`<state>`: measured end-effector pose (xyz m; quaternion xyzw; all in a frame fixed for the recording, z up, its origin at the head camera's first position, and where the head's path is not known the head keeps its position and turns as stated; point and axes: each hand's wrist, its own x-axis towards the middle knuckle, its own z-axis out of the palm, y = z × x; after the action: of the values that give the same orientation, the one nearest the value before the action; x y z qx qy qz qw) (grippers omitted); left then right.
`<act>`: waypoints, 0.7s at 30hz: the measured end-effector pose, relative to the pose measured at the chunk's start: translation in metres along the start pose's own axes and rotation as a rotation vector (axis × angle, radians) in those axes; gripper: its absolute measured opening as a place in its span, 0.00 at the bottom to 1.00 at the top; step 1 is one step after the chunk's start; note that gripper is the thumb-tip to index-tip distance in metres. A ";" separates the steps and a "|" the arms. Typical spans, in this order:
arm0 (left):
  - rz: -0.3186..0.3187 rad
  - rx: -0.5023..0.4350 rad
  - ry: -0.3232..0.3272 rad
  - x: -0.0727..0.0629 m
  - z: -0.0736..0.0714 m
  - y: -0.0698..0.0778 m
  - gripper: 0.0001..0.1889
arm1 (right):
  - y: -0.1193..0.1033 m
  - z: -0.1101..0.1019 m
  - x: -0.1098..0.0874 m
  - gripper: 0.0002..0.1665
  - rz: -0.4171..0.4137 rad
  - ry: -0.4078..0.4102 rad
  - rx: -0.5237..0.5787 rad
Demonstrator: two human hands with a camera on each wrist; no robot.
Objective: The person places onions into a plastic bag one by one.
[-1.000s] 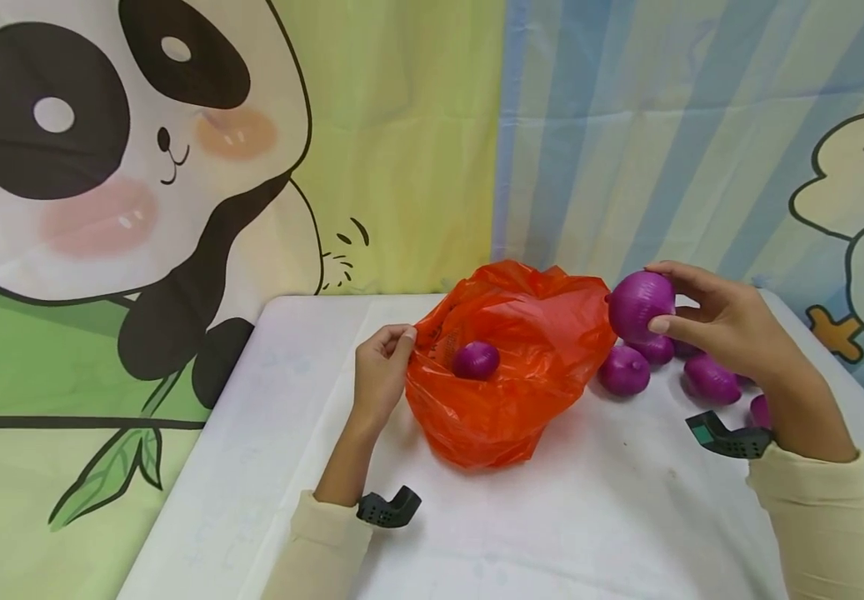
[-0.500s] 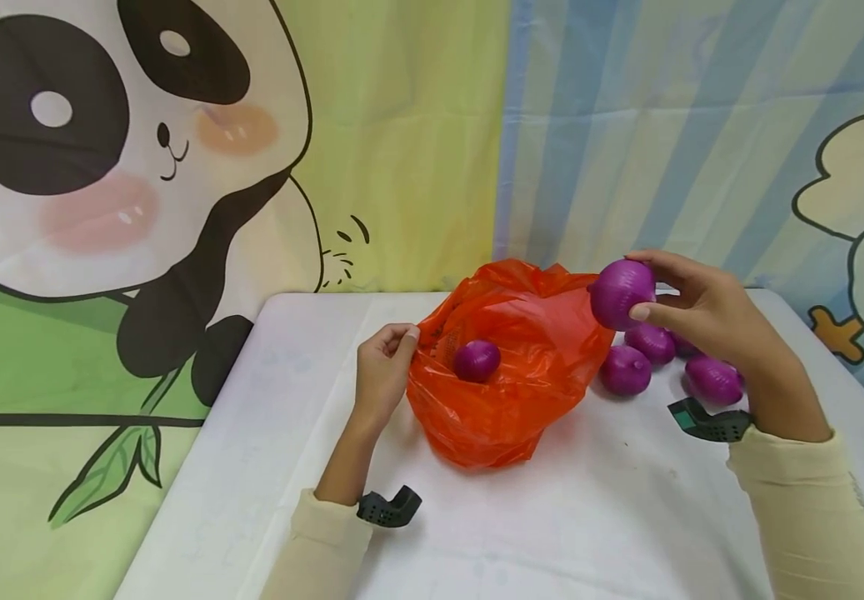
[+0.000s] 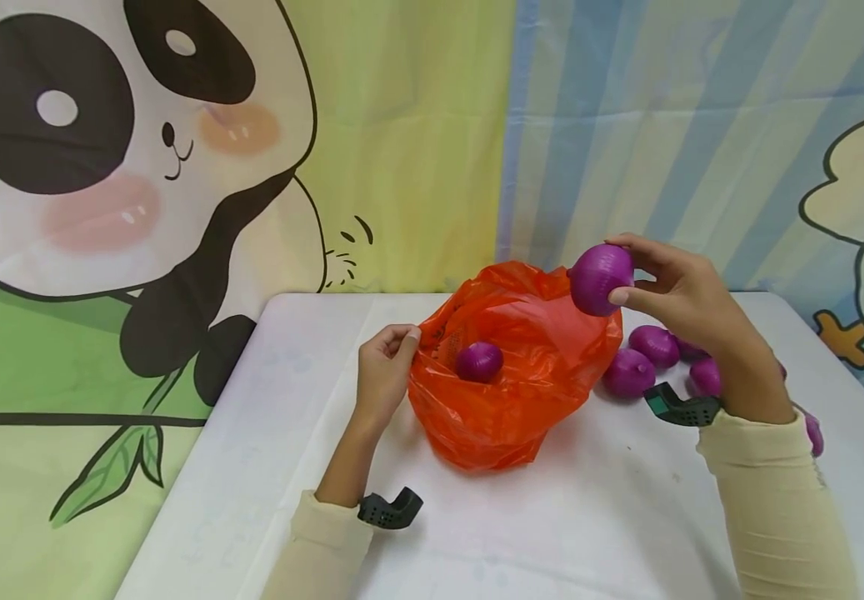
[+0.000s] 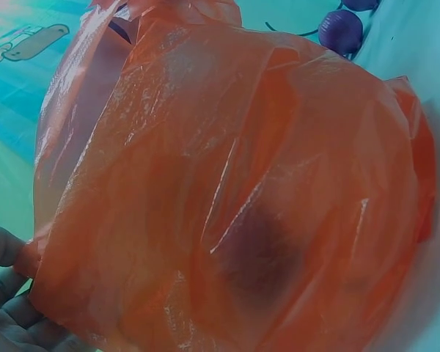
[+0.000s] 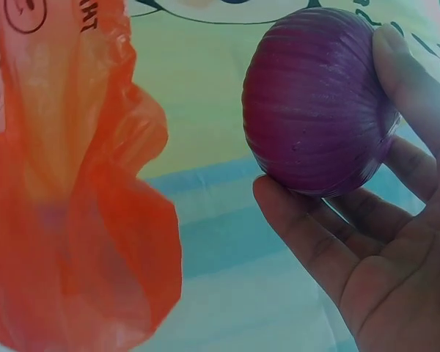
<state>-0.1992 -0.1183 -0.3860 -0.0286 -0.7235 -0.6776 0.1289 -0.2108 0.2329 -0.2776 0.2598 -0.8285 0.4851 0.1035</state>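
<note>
An orange-red plastic bag (image 3: 491,425) stands open on the white table, with one purple onion (image 3: 480,362) visible inside it. My left hand (image 3: 384,375) pinches the bag's left rim between thumb and fingers. In the left wrist view the bag (image 4: 205,147) fills most of the picture, and a dark round shape shows through its side. Above the bag's right rim, my right hand (image 3: 682,292) holds another purple onion (image 3: 601,280) by thumb and fingertips. The right wrist view has this onion (image 5: 315,103) close up, apart from the bag (image 5: 81,242).
Several purple onions (image 3: 630,373) lie on the table right of the bag, partly hidden behind my right wrist. A printed cloth with a panda (image 3: 177,142) hangs behind the white table (image 3: 574,533).
My right hand has carried the onion leftward and slightly up, from beside the bag's right edge to above its rim. The left hand has kept its hold on the bag.
</note>
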 end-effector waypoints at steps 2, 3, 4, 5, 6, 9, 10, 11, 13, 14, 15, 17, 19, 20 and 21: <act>0.001 -0.003 -0.006 0.000 0.000 0.000 0.10 | -0.002 0.003 0.004 0.34 -0.004 -0.004 0.018; 0.002 -0.003 -0.008 0.000 -0.001 0.000 0.10 | -0.002 0.004 0.006 0.34 -0.001 -0.008 0.021; 0.004 -0.003 -0.008 0.000 -0.001 0.000 0.10 | -0.003 0.006 0.008 0.34 0.000 -0.014 0.023; 0.008 -0.004 -0.008 0.000 -0.001 -0.001 0.11 | -0.003 0.008 0.011 0.34 0.000 -0.021 0.023; 0.009 -0.004 -0.007 0.000 -0.001 -0.001 0.11 | -0.004 0.010 0.012 0.34 0.001 -0.029 0.027; 0.006 -0.012 -0.007 0.000 -0.001 0.000 0.11 | -0.004 0.017 0.018 0.34 -0.012 -0.045 0.017; 0.004 -0.015 -0.008 0.000 -0.001 0.001 0.11 | -0.004 0.019 0.020 0.34 -0.019 -0.048 0.015; 0.001 -0.016 -0.007 0.000 0.000 0.001 0.11 | -0.004 0.021 0.021 0.34 -0.026 -0.049 0.017; -0.001 -0.013 -0.004 0.000 0.000 0.001 0.10 | -0.004 0.025 0.025 0.35 -0.040 -0.046 0.021; 0.001 -0.009 -0.004 0.000 0.001 0.002 0.10 | -0.004 0.027 0.027 0.35 -0.045 -0.044 0.029; 0.004 -0.006 -0.004 -0.001 0.001 0.001 0.09 | -0.004 0.028 0.028 0.35 -0.050 -0.043 0.035; 0.004 0.001 -0.005 -0.001 0.001 0.001 0.10 | -0.005 0.031 0.031 0.34 -0.052 -0.044 0.046; 0.006 0.006 -0.007 -0.001 0.002 0.000 0.10 | -0.004 0.034 0.034 0.34 -0.056 -0.051 0.054; 0.003 0.006 -0.008 -0.002 0.002 0.000 0.10 | -0.004 0.036 0.036 0.34 -0.060 -0.058 0.053; 0.001 0.005 -0.008 -0.002 0.002 0.001 0.10 | -0.004 0.038 0.037 0.33 -0.062 -0.067 0.052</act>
<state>-0.1974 -0.1161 -0.3858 -0.0313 -0.7257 -0.6756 0.1261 -0.2370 0.1868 -0.2786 0.3039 -0.8102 0.4941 0.0839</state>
